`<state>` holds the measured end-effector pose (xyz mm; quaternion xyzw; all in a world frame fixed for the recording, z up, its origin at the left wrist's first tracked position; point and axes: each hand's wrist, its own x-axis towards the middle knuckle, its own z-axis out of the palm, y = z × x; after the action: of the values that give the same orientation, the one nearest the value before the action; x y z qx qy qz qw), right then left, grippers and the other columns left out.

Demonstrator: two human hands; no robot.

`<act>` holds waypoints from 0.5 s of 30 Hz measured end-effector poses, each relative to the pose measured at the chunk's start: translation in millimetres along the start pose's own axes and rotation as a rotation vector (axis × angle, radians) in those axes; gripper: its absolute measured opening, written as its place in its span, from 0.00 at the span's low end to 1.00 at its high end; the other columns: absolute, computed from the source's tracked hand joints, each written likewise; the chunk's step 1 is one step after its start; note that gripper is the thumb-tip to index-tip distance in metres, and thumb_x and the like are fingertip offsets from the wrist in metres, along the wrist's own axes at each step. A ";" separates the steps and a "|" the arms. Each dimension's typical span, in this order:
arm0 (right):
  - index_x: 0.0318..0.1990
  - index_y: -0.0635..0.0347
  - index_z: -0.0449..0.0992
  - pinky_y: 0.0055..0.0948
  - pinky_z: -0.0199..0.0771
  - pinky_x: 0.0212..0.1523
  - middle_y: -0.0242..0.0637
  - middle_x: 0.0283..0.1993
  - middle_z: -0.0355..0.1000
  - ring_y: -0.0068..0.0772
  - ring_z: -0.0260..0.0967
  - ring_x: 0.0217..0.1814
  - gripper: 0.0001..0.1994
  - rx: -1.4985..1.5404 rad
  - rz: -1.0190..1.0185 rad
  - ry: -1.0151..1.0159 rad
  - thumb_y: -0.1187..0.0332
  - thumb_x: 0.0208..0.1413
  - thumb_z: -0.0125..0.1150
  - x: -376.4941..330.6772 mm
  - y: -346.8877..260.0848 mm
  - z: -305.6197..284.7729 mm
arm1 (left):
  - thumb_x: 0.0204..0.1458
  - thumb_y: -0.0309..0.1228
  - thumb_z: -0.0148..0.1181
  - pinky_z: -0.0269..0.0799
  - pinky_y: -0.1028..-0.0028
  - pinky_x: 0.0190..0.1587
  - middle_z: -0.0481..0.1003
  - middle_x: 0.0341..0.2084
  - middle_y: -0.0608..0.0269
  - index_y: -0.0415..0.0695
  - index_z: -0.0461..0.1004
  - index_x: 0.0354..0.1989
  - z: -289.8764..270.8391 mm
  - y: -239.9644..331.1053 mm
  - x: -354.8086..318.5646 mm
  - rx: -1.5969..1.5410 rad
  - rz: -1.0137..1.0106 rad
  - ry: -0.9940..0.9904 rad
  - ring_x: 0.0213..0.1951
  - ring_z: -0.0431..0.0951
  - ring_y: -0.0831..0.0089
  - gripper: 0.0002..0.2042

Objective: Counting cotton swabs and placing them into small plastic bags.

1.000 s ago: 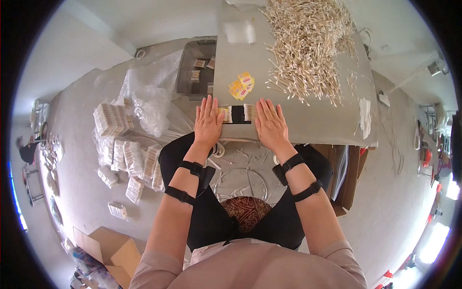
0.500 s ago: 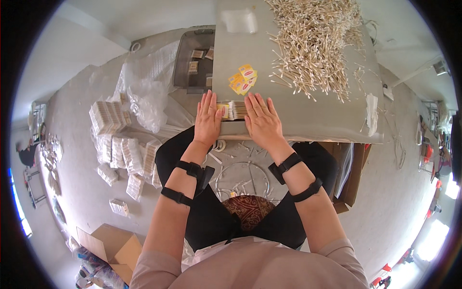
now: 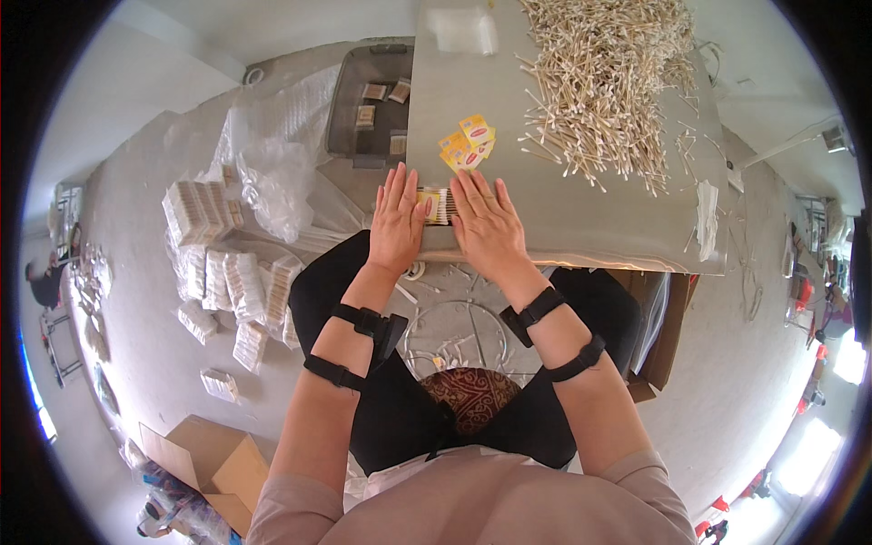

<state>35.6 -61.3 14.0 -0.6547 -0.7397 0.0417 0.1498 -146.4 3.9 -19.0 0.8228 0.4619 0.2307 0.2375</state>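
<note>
Between my hands, near the table's front edge, lies a small row of cotton swabs [image 3: 442, 206] with a yellow card [image 3: 425, 202] at its left. My left hand [image 3: 394, 225] is flat with fingers stretched forward, its inner edge against the left end of the row. My right hand [image 3: 489, 225], also flat with straight fingers, covers the row's right end. Part of the row is hidden beneath the hands. Just beyond them several loose yellow cards [image 3: 470, 145] overlap on the grey table [image 3: 554, 222].
A big heap of loose cotton swabs [image 3: 609, 91] covers the table's far right. Left of the table is a grey plastic bin [image 3: 350, 118] with small packs inside. Bagged swab packs [image 3: 195, 213] lie on the floor at left. A cardboard box [image 3: 218, 459] stands at lower left.
My right hand has moved left, closer to my left hand, so less of the swab row shows between them. The view has shifted slightly.
</note>
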 end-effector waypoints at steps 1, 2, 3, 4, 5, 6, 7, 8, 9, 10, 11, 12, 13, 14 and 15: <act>0.69 0.59 0.64 0.47 0.46 0.77 0.38 0.74 0.59 0.37 0.53 0.77 0.28 0.001 0.004 0.008 0.61 0.63 0.53 0.7 -1.8 1.3 | 0.70 0.42 0.41 0.46 0.54 0.73 0.53 0.72 0.46 0.40 0.57 0.71 0.1 0.3 0.3 0.015 0.001 -0.001 0.73 0.52 0.50 0.26; 0.69 0.60 0.64 0.47 0.47 0.76 0.38 0.74 0.59 0.37 0.53 0.77 0.28 0.002 0.008 0.016 0.62 0.63 0.55 1.3 -3.6 2.5 | 0.69 0.42 0.42 0.46 0.54 0.73 0.53 0.72 0.46 0.40 0.57 0.71 0.4 0.8 0.6 0.030 0.002 -0.002 0.73 0.52 0.50 0.26; 0.69 0.60 0.64 0.47 0.47 0.76 0.38 0.74 0.59 0.37 0.53 0.77 0.28 0.001 0.009 0.014 0.62 0.63 0.55 1.7 -5.6 3.7 | 0.69 0.42 0.42 0.46 0.54 0.73 0.53 0.72 0.46 0.40 0.57 0.71 0.5 1.4 0.9 0.028 0.002 -0.003 0.73 0.52 0.50 0.26; 0.69 0.60 0.64 0.47 0.46 0.77 0.39 0.74 0.59 0.37 0.54 0.77 0.28 -0.002 0.018 0.022 0.62 0.63 0.54 2.1 -7.8 5.4 | 0.69 0.42 0.42 0.47 0.54 0.73 0.53 0.72 0.46 0.40 0.57 0.71 0.5 1.3 1.0 0.037 0.003 0.001 0.73 0.52 0.50 0.26; 0.69 0.61 0.65 0.47 0.45 0.77 0.40 0.74 0.59 0.38 0.54 0.77 0.27 -0.005 0.026 0.030 0.61 0.63 0.53 2.1 -9.0 6.4 | 0.69 0.41 0.43 0.47 0.54 0.73 0.53 0.72 0.46 0.39 0.57 0.71 0.6 1.6 1.0 0.047 0.004 0.004 0.73 0.52 0.50 0.26; 0.69 0.61 0.65 0.47 0.45 0.77 0.40 0.74 0.59 0.38 0.54 0.77 0.27 -0.007 0.027 0.030 0.61 0.63 0.53 1.5 -9.5 6.7 | 0.69 0.41 0.43 0.47 0.54 0.73 0.53 0.72 0.46 0.39 0.57 0.71 0.9 2.1 0.9 0.046 0.005 0.004 0.73 0.52 0.50 0.26; 0.69 0.60 0.64 0.47 0.45 0.77 0.40 0.73 0.60 0.37 0.54 0.77 0.27 -0.008 0.029 0.028 0.62 0.63 0.53 1.4 -10.4 6.3 | 0.69 0.41 0.43 0.47 0.54 0.73 0.53 0.72 0.46 0.39 0.57 0.71 1.0 2.2 0.8 0.056 0.003 0.005 0.73 0.52 0.50 0.26; 0.69 0.60 0.64 0.47 0.45 0.77 0.40 0.73 0.60 0.37 0.54 0.77 0.27 -0.010 0.031 0.027 0.62 0.64 0.52 1.4 -10.9 5.7 | 0.69 0.40 0.43 0.47 0.54 0.73 0.53 0.73 0.46 0.39 0.57 0.71 1.0 2.2 0.6 0.067 0.001 0.007 0.73 0.52 0.50 0.26; 0.69 0.60 0.64 0.47 0.45 0.77 0.40 0.73 0.60 0.37 0.54 0.77 0.27 -0.010 0.030 0.026 0.62 0.64 0.52 1.3 -10.3 4.7 | 0.69 0.40 0.43 0.47 0.54 0.73 0.53 0.73 0.46 0.39 0.57 0.71 1.0 2.1 0.3 0.066 0.000 0.008 0.73 0.52 0.50 0.26; 0.69 0.62 0.63 0.46 0.48 0.76 0.42 0.72 0.61 0.40 0.55 0.76 0.26 0.050 0.032 0.042 0.63 0.64 0.51 1.5 -9.2 3.9 | 0.69 0.40 0.43 0.47 0.55 0.73 0.53 0.72 0.46 0.38 0.56 0.71 0.6 1.9 0.3 0.057 -0.005 0.006 0.73 0.52 0.50 0.27; 0.69 0.63 0.62 0.46 0.51 0.75 0.44 0.72 0.61 0.42 0.56 0.75 0.26 0.111 0.034 0.058 0.65 0.65 0.50 1.8 -7.9 3.3 | 0.69 0.40 0.43 0.47 0.56 0.73 0.53 0.72 0.46 0.38 0.56 0.72 0.1 1.2 0.4 0.047 -0.010 0.004 0.73 0.52 0.50 0.27; 0.69 0.63 0.62 0.46 0.51 0.75 0.44 0.72 0.61 0.42 0.56 0.75 0.26 0.113 0.032 0.056 0.65 0.65 0.50 2.3 -5.9 2.7 | 0.69 0.40 0.43 0.47 0.56 0.73 0.53 0.72 0.46 0.38 0.56 0.72 -1.0 -0.4 0.4 0.048 -0.013 0.005 0.73 0.52 0.50 0.27; 0.69 0.64 0.61 0.45 0.55 0.73 0.47 0.71 0.62 0.46 0.57 0.74 0.25 0.378 0.126 0.155 0.67 0.66 0.48 1.7 -2.8 0.3 | 0.70 0.41 0.42 0.47 0.58 0.73 0.53 0.73 0.47 0.38 0.55 0.72 -4.3 2.1 1.0 -0.123 -0.057 0.028 0.73 0.52 0.52 0.27; 0.69 0.65 0.60 0.45 0.59 0.71 0.50 0.70 0.62 0.50 0.58 0.73 0.24 0.644 0.222 0.253 0.69 0.68 0.46 2.1 -1.2 -0.7 | 0.70 0.41 0.41 0.46 0.60 0.74 0.53 0.73 0.48 0.37 0.54 0.72 -7.5 4.3 1.5 -0.294 -0.103 0.051 0.74 0.52 0.55 0.27; 0.69 0.65 0.60 0.45 0.59 0.71 0.50 0.70 0.62 0.50 0.58 0.73 0.24 0.645 0.222 0.247 0.69 0.68 0.46 3.9 -1.1 0.1 | 0.70 0.41 0.41 0.46 0.60 0.74 0.53 0.73 0.48 0.37 0.54 0.72 -9.9 6.9 2.2 -0.295 -0.109 0.049 0.74 0.52 0.55 0.27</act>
<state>34.1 -57.6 14.9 -0.6503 -0.5891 0.2098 0.4313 -146.8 4.4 -6.8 0.7469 0.4725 0.3031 0.3565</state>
